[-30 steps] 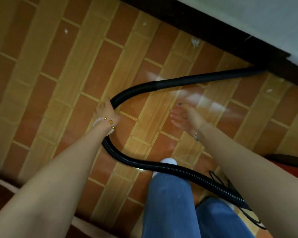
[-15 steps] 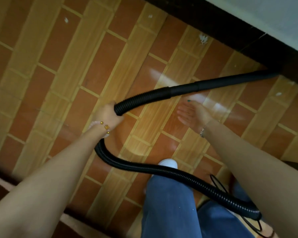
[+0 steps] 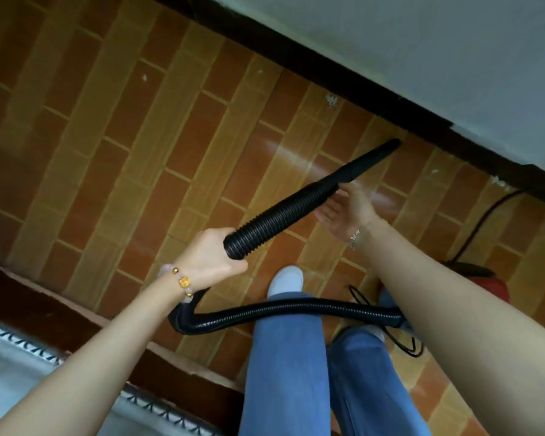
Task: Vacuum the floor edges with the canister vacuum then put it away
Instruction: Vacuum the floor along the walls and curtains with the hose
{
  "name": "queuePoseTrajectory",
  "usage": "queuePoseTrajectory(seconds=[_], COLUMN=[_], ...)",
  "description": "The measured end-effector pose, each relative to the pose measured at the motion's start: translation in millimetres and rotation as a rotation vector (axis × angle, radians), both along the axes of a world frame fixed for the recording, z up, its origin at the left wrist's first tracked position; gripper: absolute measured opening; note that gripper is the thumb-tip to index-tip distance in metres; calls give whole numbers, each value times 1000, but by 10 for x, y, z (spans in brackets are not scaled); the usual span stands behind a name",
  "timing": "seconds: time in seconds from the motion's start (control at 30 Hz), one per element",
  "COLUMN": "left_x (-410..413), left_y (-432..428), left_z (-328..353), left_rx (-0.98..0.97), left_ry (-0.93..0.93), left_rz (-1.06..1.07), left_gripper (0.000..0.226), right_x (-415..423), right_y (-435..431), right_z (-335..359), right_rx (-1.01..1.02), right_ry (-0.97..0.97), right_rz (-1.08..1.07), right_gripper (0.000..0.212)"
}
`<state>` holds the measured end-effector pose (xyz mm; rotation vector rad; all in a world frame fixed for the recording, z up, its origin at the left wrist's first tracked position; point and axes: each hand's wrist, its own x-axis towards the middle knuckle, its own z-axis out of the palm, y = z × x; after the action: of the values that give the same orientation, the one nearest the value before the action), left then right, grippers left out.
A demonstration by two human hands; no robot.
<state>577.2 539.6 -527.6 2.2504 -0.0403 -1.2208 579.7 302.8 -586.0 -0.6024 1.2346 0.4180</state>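
Note:
A black ribbed vacuum hose (image 3: 274, 218) runs from my left hand up to a smooth black nozzle (image 3: 370, 162), whose tip lies close to the dark skirting (image 3: 343, 73) along the white wall. My left hand (image 3: 214, 256) grips the hose where it bends. Below that hand the hose loops across my jeans toward the red canister (image 3: 485, 283) at the right, mostly hidden by my right arm. My right hand (image 3: 346, 212) is held palm up with straight fingers just under the hose near the nozzle joint; whether it touches the hose I cannot tell.
The floor is brick-patterned orange and tan tile (image 3: 139, 146) with white specks (image 3: 331, 100) near the skirting. A black power cord (image 3: 485, 221) runs from the wall toward the canister. A dark wooden edge and patterned cloth (image 3: 29, 350) sit at lower left. My white shoe (image 3: 285, 280) stands below the hose.
The nozzle has swung from lying low along the skirting to pointing up and right at it. My left hand has lifted the hose bend, and my right hand has moved under the hose.

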Motion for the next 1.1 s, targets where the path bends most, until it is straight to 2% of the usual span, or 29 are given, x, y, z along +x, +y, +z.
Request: queuePoseTrajectory(seconds=[0.13, 0.3, 0.43, 0.5, 0.53, 0.63, 0.73, 0.83, 0.93, 1.03, 1.1], left_x=[-257, -720, -984, -990, -958, -788, -675, -726, -864, -1011, -1104], left_y=[-183, -562, -805, -940, -1008, -1242, -1558, -1925, -2243, -2443, -2557], left_z=[537, 1044, 1173, 1174, 1157, 1059, 872, 732, 624, 479, 447], left_rx=[-91, -409, -529, -565, -570, -499, -393, -359, -356, -365, -350], left_ry=[74, 432, 653, 701, 689, 511, 422, 562, 727, 779, 809], left_rz=[1, 133, 254, 376, 454, 653, 634, 589, 656, 855, 873], left_gripper=[30, 21, 44, 52, 50, 23, 30, 42, 28, 11, 12], right_x=[-73, -193, -417, -561, -641, -940, -1302, -1635, -1886, -2086, -2205], right_y=[-34, -139, -328, -437, -483, -570, -563, -472, -367, -372, -445], right_z=[376, 793, 1116, 1228, 1264, 1328, 1418, 1575, 1697, 1764, 1777], right_rx=[37, 58, -12, -27, -16, 48, 116, 209, 288, 303, 304], right_ry=[-24, -3, -32, -44, -42, -45, -63, -75, -74, -94, -90], right_rz=[21, -46, -11, -38, -66, -117, -115, -141, -173, -206, -207], right_gripper=[26, 19, 27, 28, 27, 27, 30, 26, 26, 28, 31])
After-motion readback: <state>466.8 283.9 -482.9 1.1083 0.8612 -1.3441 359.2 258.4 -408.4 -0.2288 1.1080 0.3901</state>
